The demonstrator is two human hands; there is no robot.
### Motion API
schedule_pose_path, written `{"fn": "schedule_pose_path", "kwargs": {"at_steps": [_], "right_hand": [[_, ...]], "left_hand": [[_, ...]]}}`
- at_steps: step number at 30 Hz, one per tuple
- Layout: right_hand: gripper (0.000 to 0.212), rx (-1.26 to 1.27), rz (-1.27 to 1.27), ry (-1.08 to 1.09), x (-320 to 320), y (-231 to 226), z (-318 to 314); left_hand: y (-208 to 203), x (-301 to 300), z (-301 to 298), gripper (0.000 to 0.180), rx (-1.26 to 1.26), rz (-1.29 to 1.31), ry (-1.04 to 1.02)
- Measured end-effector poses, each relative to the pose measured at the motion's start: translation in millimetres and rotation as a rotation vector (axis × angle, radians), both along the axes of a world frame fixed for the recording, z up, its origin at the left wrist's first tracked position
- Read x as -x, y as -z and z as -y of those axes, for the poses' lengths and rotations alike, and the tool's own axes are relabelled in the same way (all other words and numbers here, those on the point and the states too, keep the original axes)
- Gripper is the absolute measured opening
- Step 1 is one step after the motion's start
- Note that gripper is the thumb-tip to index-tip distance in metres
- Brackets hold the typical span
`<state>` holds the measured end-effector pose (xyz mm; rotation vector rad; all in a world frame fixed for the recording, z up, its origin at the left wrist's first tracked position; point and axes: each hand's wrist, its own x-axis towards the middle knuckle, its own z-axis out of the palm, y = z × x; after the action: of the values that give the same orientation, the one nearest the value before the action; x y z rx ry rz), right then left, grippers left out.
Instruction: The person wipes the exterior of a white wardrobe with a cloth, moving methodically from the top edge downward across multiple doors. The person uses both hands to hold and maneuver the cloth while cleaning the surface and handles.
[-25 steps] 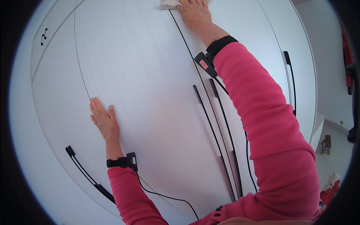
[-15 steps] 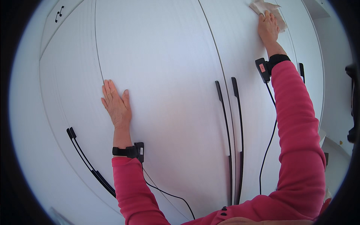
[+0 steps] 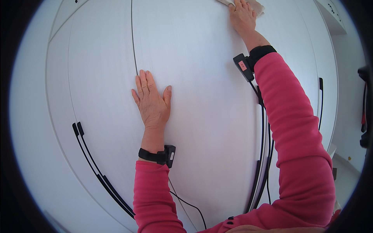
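Observation:
White panelled cabinet doors [image 3: 202, 101] fill most of the view. My left hand [image 3: 151, 103] lies flat against them, fingers stretched upward and thumb apart, over a dark vertical seam. It holds nothing. Farther up and to the right, my right hand [image 3: 243, 20] presses a beige cloth [image 3: 257, 8] to the door surface; the top of the cloth runs out of view. Each wrist wears a black strap, with a small black box [image 3: 243, 67] on the right one and another box [image 3: 171, 155] on the left, both trailing black cables.
Long black handles [image 3: 80, 129] run down the doors at lower left. Another pair of handles [image 3: 261, 128] is partly behind my right forearm. A further handle [image 3: 321, 87] stands at the right. Dark objects [image 3: 364, 108] show at the right rim.
My right hand has slid left with the cloth, nearer the middle of the doors. The whole view has shifted, so the doors appear farther right; my left hand stays flat at the seam.

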<state>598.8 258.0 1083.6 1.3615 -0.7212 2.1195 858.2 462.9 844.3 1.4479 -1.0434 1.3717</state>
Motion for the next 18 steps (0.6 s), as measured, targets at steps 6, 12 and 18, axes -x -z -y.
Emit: {"fn": "schedule_pose_path", "kwargs": {"at_steps": [6,12,18], "right_hand": [[0.044,0.424,-0.26,-0.069,-157.7,14.4,-97.0],[0.035,0.533,-0.728,-0.141,-258.9,103.1,-168.2],[0.034,0.428,-0.88,-0.131,-224.0,101.2,-164.7]], "left_hand": [[3.6,-5.0,3.7,0.08,0.012,0.022,0.004],[0.8,-18.4,5.7,0.076,-0.108,0.025,-0.154],[1.3,-10.8,2.8,0.073,-0.145,-0.041,-0.169]]}}
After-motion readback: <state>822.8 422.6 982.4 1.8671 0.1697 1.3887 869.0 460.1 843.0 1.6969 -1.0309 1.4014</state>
